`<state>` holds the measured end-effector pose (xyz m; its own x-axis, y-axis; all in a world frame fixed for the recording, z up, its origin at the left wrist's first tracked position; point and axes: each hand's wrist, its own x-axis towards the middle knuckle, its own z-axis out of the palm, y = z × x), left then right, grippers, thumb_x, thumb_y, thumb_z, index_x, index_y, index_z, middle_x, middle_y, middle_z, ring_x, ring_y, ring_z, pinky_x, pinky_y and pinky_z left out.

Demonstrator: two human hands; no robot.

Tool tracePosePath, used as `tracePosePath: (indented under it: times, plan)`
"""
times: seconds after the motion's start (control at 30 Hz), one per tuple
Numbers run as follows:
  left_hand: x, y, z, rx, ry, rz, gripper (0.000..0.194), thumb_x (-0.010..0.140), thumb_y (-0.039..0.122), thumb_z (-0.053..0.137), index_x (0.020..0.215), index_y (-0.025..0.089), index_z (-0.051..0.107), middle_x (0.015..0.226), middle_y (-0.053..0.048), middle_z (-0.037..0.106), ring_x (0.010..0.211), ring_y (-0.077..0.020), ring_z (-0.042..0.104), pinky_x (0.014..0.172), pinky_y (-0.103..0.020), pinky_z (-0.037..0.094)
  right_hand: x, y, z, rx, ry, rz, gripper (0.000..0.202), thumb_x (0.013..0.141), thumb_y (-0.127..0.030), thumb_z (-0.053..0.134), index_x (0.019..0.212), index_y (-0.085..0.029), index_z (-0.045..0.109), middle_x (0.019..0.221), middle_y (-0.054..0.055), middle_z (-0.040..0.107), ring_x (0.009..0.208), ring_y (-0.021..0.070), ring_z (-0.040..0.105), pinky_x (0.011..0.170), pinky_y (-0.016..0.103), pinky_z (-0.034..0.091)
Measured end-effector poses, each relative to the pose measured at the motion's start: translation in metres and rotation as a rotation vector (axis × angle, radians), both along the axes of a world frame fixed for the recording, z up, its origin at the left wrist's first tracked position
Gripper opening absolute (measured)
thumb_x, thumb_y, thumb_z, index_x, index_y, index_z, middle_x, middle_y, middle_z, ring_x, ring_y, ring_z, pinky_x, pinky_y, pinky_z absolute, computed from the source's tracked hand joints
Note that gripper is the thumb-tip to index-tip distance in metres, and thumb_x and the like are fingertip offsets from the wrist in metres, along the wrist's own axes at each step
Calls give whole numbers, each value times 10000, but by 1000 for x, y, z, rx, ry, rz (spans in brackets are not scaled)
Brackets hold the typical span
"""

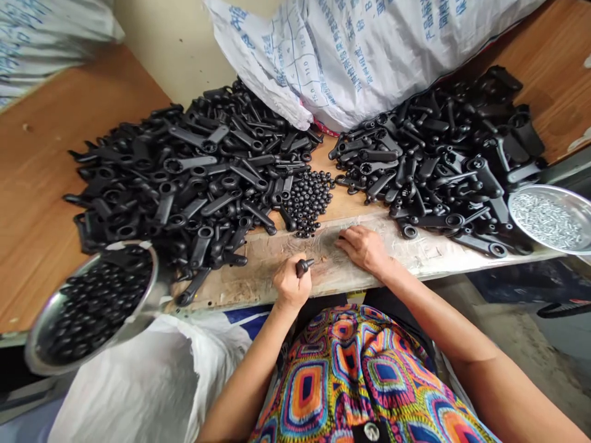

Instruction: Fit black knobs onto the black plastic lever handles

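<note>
My left hand is closed round a black plastic part, whose narrow tip points right. To its right, my right hand rests low over the worn front strip of the table, fingers curled and pointing left; whether anything is under the fingertips is hidden. Just beyond both hands lies a small heap of round black beads. A large pile of black crank-like arms spreads on the left, and a second pile of similar arms on the right.
A metal bowl of black balls stands at the left edge, above an open white sack. At the far right is a bowl of small silvery pins. A printed white sack lies behind the piles.
</note>
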<state>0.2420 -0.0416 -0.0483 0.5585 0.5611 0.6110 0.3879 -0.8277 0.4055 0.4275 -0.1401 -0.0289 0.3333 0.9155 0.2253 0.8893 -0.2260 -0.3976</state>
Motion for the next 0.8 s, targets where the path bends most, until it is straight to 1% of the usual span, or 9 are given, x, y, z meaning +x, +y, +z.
tracePosePath:
  times: [0.07, 0.13, 0.23, 0.3, 0.37, 0.47, 0.57, 0.67, 0.8]
  plan:
    - [3, 1, -2, 8, -4, 6, 172, 801, 210, 452, 817, 158, 615, 687, -43, 666, 683, -149, 640, 689, -235, 471, 3, -2, -2, 78, 50, -63, 218, 865, -338, 497, 906, -182, 644, 818, 66, 640, 783, 188, 567, 698, 271, 389]
    - [5, 1, -4, 6, -17, 19, 174, 800, 221, 457, 826, 155, 615, 688, -45, 664, 683, -150, 637, 684, -234, 463, 5, -3, -3, 158, 91, -100, 198, 843, -302, 519, 936, -183, 648, 846, 64, 653, 802, 193, 581, 716, 273, 398]
    - [8, 0, -4, -13, -37, 31, 187, 807, 241, 449, 844, 147, 606, 702, -54, 662, 682, -160, 631, 678, -245, 453, 7, -2, -4, 260, 139, -125, 249, 834, -241, 500, 1022, -174, 648, 915, 70, 664, 823, 195, 596, 727, 274, 415]
    - [10, -1, -4, -22, -41, 24, 194, 810, 253, 443, 837, 144, 602, 716, -67, 661, 692, -171, 630, 684, -258, 449, 8, 1, -5, 292, 168, -119, 276, 847, -235, 470, 1041, -168, 655, 914, 73, 668, 809, 188, 604, 719, 271, 425]
    - [11, -2, -3, -24, -40, 17, 195, 811, 260, 442, 821, 145, 599, 720, -76, 658, 701, -180, 629, 690, -266, 447, 9, 3, -6, 313, 200, -98, 283, 855, -247, 452, 1018, -164, 668, 906, 76, 673, 807, 184, 609, 723, 269, 432]
    - [12, -3, 0, -13, -37, 17, 190, 809, 258, 443, 814, 150, 599, 731, -80, 660, 719, -182, 628, 708, -268, 446, 11, 4, -7, 360, 243, -81, 261, 832, -281, 478, 973, -182, 674, 905, 66, 684, 815, 191, 613, 740, 285, 439]
    - [11, -4, 2, -2, -37, 21, 185, 811, 247, 439, 811, 155, 600, 730, -75, 661, 721, -180, 626, 710, -267, 448, 11, 4, -7, 401, 335, -94, 220, 790, -306, 526, 908, -186, 668, 790, 44, 679, 736, 183, 602, 713, 294, 445]
    - [10, -5, 4, 0, -41, 15, 175, 809, 230, 439, 798, 162, 600, 701, -69, 656, 699, -177, 624, 696, -264, 451, 7, 1, -1, 446, 583, -111, 210, 755, -332, 569, 868, -175, 651, 712, 24, 644, 631, 151, 562, 612, 269, 449]
    - [7, -5, 6, -26, -48, -19, 158, 793, 195, 446, 810, 166, 601, 693, -66, 655, 687, -171, 625, 691, -262, 457, -10, -6, 11, 483, 1130, -58, 291, 749, -353, 605, 974, -171, 633, 748, 26, 641, 591, 126, 561, 490, 227, 438]
